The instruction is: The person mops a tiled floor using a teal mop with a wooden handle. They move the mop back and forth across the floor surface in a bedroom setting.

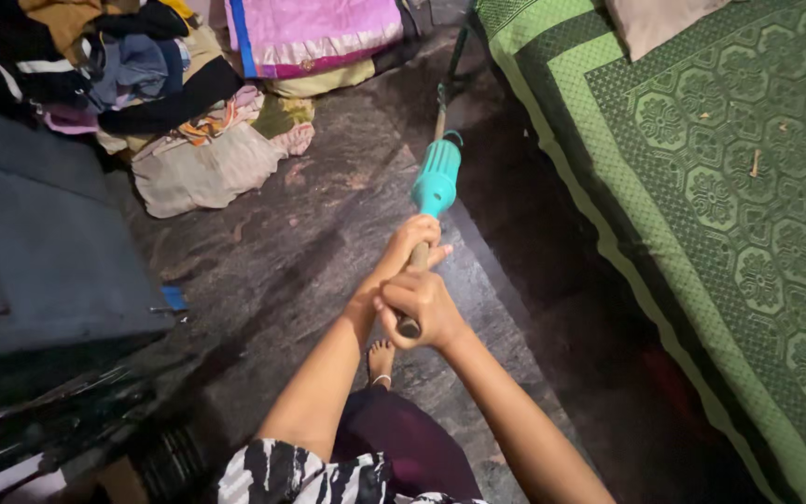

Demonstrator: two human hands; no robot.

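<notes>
Over on the far left a heap of clothes (pixel 132 70) is piled against the wall, a beige bundle (pixel 207 168) spilling off its near edge onto the dark stone floor (pixel 282 271). Just right of that heap a pink folded cloth (pixel 314 33) with a blue stripe sits at the far side.

Centre of the scene now: both hands are clenched round a wooden broom handle (pixel 414 280). The left hand (pixel 403 247) grips further up the stick, the right hand (pixel 422 308) closes over its near end, and the two are touching. The stick runs away from the person, up and slightly right, through a teal ribbed collar (pixel 436 177) and on towards the dark gap at the far side between the floor and the bed (pixel 701 187). Its working end is out of sight in that shadow, so I cannot tell what kind of head it carries.

The bed's green patterned cover fills the right, with bits of debris lying on it.

Risks, as I judge them: a bare foot (pixel 381 359) is planted directly under the hands, so a slip of the near end could knock it. A wide swing to the left could also drag the beige bundle, and the hidden head could snag under the bed.

The handle looks plain, pale and worn; the collar is bright, fluted plastic.
</notes>
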